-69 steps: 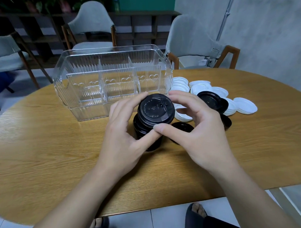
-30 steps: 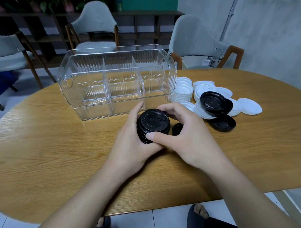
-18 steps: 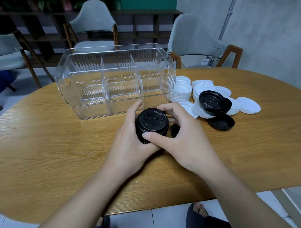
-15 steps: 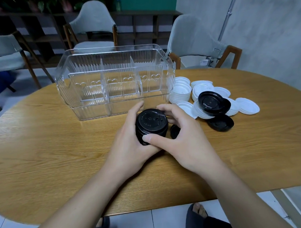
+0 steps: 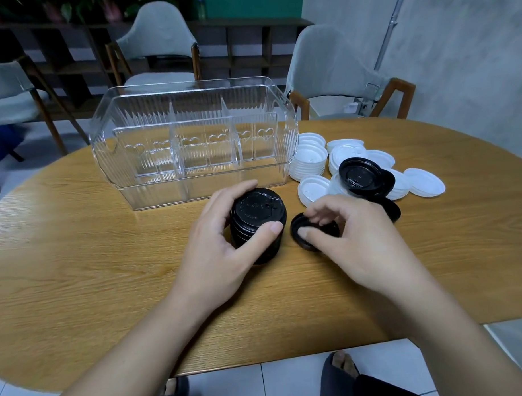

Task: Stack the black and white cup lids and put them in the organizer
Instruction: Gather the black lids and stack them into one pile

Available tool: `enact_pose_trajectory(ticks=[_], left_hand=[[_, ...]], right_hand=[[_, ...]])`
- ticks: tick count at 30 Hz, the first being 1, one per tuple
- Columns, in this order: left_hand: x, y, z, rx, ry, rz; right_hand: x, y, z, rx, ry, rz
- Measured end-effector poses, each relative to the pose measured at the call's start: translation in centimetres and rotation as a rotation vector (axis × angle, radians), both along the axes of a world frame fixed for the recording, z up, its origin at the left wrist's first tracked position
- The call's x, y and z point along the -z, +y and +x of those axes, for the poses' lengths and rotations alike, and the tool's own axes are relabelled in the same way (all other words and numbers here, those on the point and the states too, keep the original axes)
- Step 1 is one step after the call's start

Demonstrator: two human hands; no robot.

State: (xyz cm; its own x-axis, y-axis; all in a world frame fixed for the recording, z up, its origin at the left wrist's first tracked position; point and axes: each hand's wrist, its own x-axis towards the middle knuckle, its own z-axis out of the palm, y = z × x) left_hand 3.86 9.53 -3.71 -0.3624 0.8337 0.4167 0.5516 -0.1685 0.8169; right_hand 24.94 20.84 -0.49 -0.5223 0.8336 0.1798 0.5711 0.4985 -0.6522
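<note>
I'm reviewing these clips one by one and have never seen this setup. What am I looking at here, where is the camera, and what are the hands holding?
There is no machine here: a person works with bare hands, and the single camera sits on their head, looking forward and down.

On the wooden table stands a clear organizer with dividers; its compartments look empty. To its right lie loose and stacked white lids with a few black lids among them.

The left hand has its grip around a stack of black lids standing on the table. The right hand pinches a single black lid lying beside that stack, probably the next one to go on.
</note>
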Motion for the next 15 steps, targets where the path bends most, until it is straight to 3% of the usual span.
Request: enact_pose_trajectory(ticks=[5, 15], left_hand=[[-0.2, 0.1, 0.1, -0.026, -0.019, -0.002], [-0.2, 0.2, 0.0, -0.047, -0.023, 0.006]], right_hand=[[0.2, -0.4, -0.4, -0.045, -0.264, 0.069], [0.4, -0.4, -1.0, -0.02, -0.198, 0.113]])
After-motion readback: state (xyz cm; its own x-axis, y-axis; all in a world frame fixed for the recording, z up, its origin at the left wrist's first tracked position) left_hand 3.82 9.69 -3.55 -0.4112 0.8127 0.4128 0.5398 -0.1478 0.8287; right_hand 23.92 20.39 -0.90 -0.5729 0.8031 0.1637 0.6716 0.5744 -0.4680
